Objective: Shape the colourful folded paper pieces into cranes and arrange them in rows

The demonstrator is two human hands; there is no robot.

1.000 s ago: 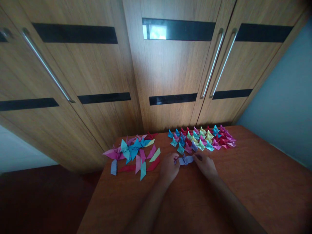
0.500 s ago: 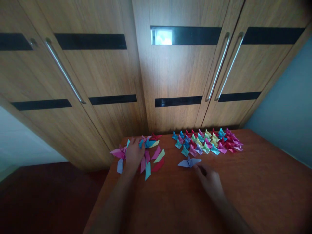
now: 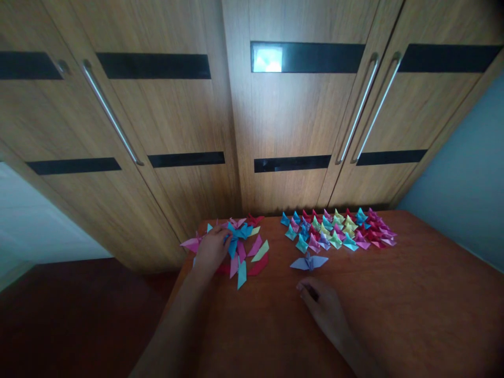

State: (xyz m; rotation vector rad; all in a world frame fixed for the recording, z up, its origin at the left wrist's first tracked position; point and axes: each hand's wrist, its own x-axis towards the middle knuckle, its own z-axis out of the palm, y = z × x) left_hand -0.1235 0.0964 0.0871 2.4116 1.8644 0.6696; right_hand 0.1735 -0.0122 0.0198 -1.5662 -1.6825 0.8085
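My left hand (image 3: 212,249) is over the left pile of folded paper, its fingers closed on a blue paper crane (image 3: 238,232). Pink, green, red and light-blue folded pieces surround it, among them a pink piece (image 3: 190,244) left of the hand. Partly hidden by that hand is the pile's near left side. My right hand (image 3: 322,304) is curled above the table, thumb and fingers together, with nothing visible in them. Just beyond it, apart from the fingers, a lavender paper crane (image 3: 309,262) rests with its wings spread.
Rows of small folded paper cranes (image 3: 336,240) in many colours stand at the table's back right. The reddish-brown wooden table (image 3: 268,325) reaches a wooden wardrobe (image 3: 283,115) with metal handles. A blue-grey wall (image 3: 460,157) is on the right.
My right hand has let go of the lavender crane and drawn back toward me. My left hand has taken hold of the blue crane and lifted it slightly. The view has shifted a little.
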